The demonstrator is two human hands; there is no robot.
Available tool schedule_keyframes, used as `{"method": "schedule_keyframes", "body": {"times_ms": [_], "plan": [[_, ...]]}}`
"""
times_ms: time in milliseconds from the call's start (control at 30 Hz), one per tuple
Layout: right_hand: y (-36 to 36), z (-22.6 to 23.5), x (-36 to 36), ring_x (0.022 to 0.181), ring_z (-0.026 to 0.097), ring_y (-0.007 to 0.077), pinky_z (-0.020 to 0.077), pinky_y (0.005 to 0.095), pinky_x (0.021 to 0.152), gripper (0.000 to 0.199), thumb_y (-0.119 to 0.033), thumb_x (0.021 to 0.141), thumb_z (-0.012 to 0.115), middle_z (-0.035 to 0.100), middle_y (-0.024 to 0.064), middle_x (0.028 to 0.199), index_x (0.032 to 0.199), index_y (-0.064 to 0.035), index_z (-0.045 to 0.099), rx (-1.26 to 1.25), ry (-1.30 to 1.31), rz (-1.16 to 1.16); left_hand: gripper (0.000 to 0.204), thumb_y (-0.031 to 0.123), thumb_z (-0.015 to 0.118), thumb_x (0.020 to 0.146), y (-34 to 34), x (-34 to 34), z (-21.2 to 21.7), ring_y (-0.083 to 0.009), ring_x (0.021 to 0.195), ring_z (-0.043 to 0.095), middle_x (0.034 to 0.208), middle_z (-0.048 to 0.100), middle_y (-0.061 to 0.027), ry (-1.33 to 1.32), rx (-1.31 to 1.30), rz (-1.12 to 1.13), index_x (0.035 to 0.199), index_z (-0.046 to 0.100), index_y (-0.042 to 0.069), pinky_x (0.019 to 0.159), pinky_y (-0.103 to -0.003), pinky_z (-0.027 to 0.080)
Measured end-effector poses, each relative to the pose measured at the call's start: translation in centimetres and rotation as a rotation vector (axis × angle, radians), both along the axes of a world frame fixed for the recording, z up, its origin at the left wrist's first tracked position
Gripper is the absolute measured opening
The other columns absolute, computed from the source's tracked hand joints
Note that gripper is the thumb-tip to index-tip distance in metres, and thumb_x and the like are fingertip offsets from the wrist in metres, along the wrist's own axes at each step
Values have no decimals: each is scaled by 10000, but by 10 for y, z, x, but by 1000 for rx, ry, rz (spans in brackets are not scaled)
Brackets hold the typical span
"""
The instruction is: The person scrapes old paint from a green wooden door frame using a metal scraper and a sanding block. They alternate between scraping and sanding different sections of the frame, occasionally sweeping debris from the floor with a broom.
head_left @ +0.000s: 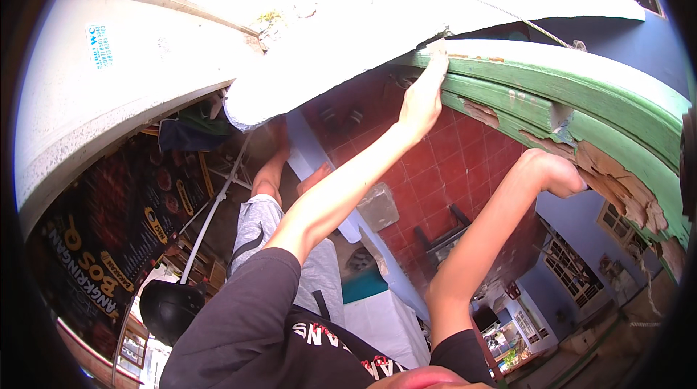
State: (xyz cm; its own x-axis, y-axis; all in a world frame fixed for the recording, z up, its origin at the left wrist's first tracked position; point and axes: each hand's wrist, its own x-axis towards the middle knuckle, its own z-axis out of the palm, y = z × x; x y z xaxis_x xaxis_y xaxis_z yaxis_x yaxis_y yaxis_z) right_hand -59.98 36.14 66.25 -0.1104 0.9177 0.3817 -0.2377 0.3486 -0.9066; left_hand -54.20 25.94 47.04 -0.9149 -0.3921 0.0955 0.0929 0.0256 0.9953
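A long green wooden board point(617, 124) with flaking paint and stepped mouldings runs across the upper right. Torn, splintered brown plywood point(624, 189) shows along its lower edge. My left hand point(422, 102) reaches up to the board's far left end, its fingers pressed together on a small pale flat piece point(436, 46) against the top edge. Glare hides what kind of piece it is. My right hand point(555, 171) is bent at the wrist beside the torn lower edge, its fingers turned away and hidden.
A white rounded ledge point(250, 102) juts in left of the board. Far below lies a red tiled floor point(465, 153). A black helmet point(170, 310) and dark printed banner point(109, 222) are at lower left. A rope point(534, 26) stretches above the board. Someone's bare legs point(268, 175) show below.
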Motion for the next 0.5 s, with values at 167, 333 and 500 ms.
{"method": "schedule_keyframes", "body": {"times_ms": [167,333,500], "plan": [[12,-8,4,1249,473,297,383,398,1095,627,-270,920,370,445,302,1417,1258,252,455,-44,-67,-68,635,-149,467,800,17,-7,65,-338,1400,418,1480,441,-239,165,-115,-18,1417,495,-2,1150,-409,380],[-5,2,3,1284,466,296,374,390,1104,637,-277,934,380,426,305,1442,1286,250,437,-32,-81,-137,609,-155,444,823,2,-13,19,-355,1326,501,1397,536,-220,48,-189,24,1409,501,2,1109,-419,433],[0,-3,1,1201,501,228,408,370,1058,574,-291,928,464,496,225,1393,1256,176,523,-63,-6,-186,475,-86,467,903,-32,-28,5,-405,1075,648,1179,641,-248,-121,29,-172,1350,550,50,923,-410,528]]}}
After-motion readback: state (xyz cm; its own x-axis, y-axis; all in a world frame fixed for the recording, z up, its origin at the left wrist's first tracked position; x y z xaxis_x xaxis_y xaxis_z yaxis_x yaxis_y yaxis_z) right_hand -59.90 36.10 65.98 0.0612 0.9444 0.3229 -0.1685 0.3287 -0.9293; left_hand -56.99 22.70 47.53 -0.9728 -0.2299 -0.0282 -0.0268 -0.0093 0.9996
